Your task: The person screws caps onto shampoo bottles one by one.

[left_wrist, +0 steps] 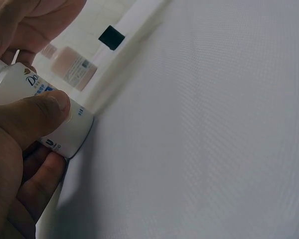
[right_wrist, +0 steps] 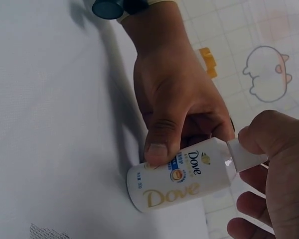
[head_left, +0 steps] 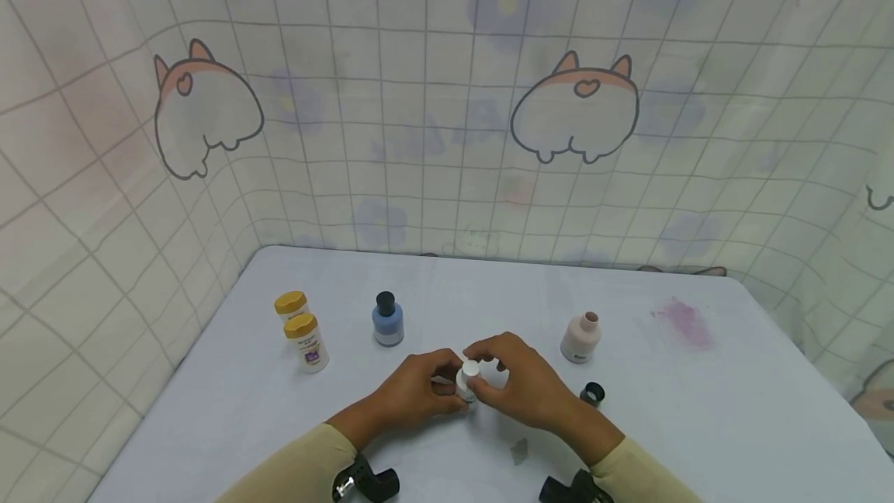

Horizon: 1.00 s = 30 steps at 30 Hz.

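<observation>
A small white Dove bottle (right_wrist: 189, 174) stands upright on the white table between my two hands. My left hand (head_left: 412, 393) grips its body, thumb across the printed front and fingers behind, as the left wrist view shows. From the other side, my right hand (head_left: 522, 379) pinches the white cap (right_wrist: 247, 155) between thumb and forefinger. The cap sits on the bottle's neck, and the remaining right fingers are bent beside it in the right wrist view.
To the right stand an uncapped pale pink bottle (head_left: 580, 341) and a loose black cap (head_left: 592, 393). A blue bottle (head_left: 388, 322) with a black cap is behind my left hand. Two white bottles with yellow lids, one in front (head_left: 311, 349), stand farther left. A pink stain (head_left: 686, 322) marks the table.
</observation>
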Available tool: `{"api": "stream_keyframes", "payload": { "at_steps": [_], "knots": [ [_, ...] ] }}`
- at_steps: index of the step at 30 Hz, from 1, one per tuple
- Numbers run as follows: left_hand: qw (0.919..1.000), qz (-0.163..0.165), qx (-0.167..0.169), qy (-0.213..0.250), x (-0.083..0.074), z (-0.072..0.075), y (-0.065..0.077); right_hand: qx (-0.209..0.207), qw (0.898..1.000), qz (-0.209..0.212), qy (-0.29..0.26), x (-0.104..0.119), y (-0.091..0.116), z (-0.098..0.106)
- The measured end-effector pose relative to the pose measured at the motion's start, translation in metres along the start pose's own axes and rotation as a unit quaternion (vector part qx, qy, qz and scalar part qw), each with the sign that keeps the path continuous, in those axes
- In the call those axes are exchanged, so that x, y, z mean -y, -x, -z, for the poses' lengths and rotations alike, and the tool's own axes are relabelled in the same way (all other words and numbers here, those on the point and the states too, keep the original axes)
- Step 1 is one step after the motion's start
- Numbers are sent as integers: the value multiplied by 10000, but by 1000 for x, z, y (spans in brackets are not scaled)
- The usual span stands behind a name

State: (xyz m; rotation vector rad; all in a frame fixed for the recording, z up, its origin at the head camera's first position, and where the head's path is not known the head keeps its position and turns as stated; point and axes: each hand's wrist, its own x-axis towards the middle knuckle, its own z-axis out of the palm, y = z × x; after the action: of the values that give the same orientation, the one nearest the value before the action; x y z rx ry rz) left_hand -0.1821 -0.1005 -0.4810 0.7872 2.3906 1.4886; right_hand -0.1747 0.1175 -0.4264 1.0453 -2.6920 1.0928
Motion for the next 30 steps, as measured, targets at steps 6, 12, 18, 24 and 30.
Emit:
{"api": "stream_keyframes", "payload": {
  "at_steps": [6, 12, 18, 24, 30],
  "knots": [
    [10000, -18, -18, -7, 0, 0, 0, 116, 9998, 143, -107, -1, 0, -1],
    [10000, -43, -5, 73, -1, 0, 0, 28, 9998, -129, 117, 0, 0, -1],
    [10000, 5, -6, 6, -1, 0, 0, 120, 9998, 74, -119, -1, 1, 0],
    [9999, 32, 27, 92, -1, 1, 0, 37, 10000, -22, -67, -2, 1, -1],
    [9999, 49, 41, 102, -1, 0, 0, 0, 10000, 22, -55, -3, 1, -1]
  ]
}}
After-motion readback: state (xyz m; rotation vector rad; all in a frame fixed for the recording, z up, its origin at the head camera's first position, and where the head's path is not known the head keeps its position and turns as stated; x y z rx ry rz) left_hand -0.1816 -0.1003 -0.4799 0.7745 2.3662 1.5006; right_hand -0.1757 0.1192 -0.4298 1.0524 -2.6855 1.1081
